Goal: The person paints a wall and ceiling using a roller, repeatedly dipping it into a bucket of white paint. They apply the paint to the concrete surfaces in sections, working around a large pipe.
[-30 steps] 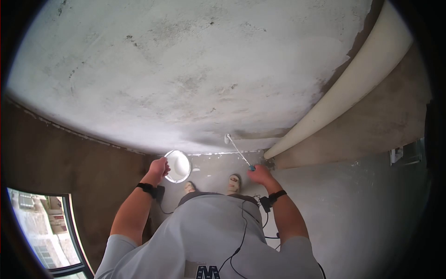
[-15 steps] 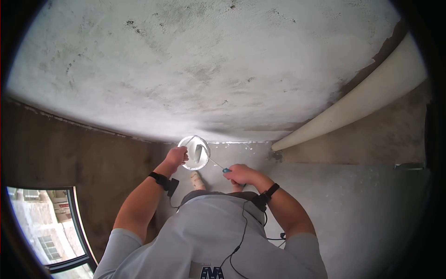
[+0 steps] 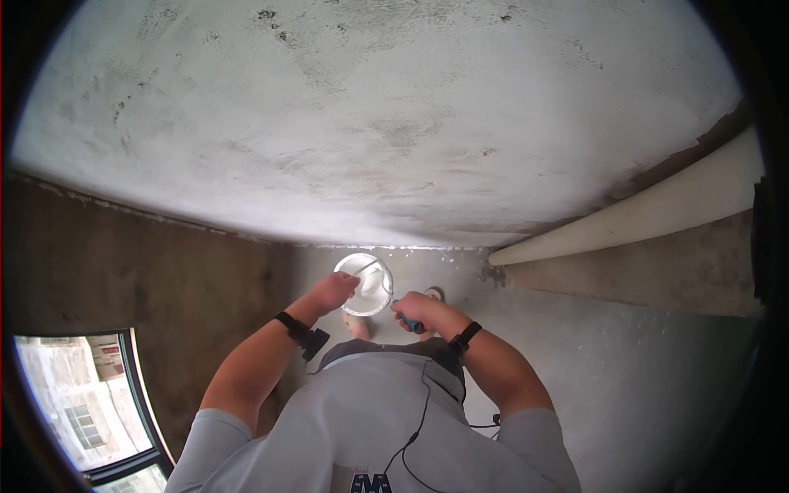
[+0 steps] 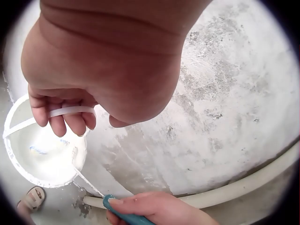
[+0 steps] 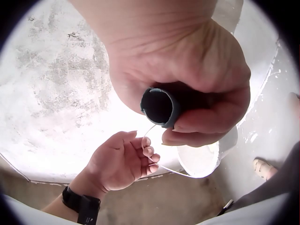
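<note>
White plastic forms the bucket [image 3: 374, 301] in the head view, which hangs beneath the left hand [image 3: 335, 290], its fingers curled in at the bucket's rim; the right hand [image 3: 417, 308] grips the teal handle [image 3: 412, 325] of a roller just beside it. Ahead rises a patchy whitish wall [image 3: 370, 99], with a pale pipe [image 3: 625, 215] slanting along its right side and a grey floor [image 3: 608, 361] below. From the left wrist, the four fingers hook loosely round the bucket's flat white carrying strap [image 4: 72, 110], neither spread nor clenched tight. The roller's thin rod [image 4: 88, 180] slopes into the open bucket, its whitened head lying inside, while the right hand's thumb rests along the handle. From the right wrist, the right hand is closed firmly round the handle, whose hollow dark end faces the camera. Beyond it, the left hand appears palm up, fingers bent over the strap, thumb apart from them; a sandal [image 5: 265, 168] stands on the floor near the bucket.
</note>
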Available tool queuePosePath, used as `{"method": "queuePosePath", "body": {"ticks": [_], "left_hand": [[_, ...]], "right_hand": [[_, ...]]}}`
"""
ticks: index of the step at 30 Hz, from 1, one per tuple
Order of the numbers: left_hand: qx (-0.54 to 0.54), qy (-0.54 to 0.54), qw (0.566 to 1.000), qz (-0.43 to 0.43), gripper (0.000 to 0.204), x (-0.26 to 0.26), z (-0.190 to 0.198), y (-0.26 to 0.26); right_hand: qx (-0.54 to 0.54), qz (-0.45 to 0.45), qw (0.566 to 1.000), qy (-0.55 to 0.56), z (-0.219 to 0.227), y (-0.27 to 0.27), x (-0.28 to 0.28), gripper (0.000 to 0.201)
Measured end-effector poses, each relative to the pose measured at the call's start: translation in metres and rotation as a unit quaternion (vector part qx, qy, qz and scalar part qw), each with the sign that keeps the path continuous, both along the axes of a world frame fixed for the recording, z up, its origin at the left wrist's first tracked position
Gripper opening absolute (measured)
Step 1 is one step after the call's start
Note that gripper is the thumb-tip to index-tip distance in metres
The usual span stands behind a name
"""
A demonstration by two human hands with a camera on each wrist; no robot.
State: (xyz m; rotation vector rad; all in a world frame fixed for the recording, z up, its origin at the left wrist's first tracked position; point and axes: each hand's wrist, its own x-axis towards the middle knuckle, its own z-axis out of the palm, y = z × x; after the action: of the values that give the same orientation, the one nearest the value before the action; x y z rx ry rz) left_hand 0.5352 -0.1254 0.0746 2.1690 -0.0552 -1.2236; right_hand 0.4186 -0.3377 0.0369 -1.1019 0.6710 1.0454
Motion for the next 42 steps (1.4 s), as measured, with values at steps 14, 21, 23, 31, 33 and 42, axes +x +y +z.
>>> {"method": "queuePosePath", "body": {"ticks": [14,21,23,31,33,42], "left_hand": [[-0.085,0.070,0.994,0.020,0.041,0.008,0.019,0.002],[-0.096,0.067,0.991,0.065,0.038,0.013,0.002,0.016],[-0.096,0.072,0.990,0.074,0.038,0.013,0.001,0.017],[-0.120,0.070,0.988,0.062,0.039,0.000,0.008,0.018],[-0.119,0.073,0.988,0.067,0.039,-0.002,0.012,0.018],[-0.109,0.072,0.985,0.111,0.037,-0.002,0.008,0.025]], "right_hand": [[0.037,-0.045,0.998,0.021,-0.006,0.026,0.017,0.026],[0.034,-0.020,0.998,0.048,0.016,0.024,0.016,0.025],[0.030,-0.010,0.998,0.053,0.016,0.023,0.014,0.025],[0.058,-0.058,0.993,0.090,-0.005,0.033,0.014,0.026],[0.081,-0.068,0.990,0.094,-0.004,0.034,0.017,0.026],[0.048,-0.033,0.997,0.056,0.011,0.032,0.011,0.026]]}}
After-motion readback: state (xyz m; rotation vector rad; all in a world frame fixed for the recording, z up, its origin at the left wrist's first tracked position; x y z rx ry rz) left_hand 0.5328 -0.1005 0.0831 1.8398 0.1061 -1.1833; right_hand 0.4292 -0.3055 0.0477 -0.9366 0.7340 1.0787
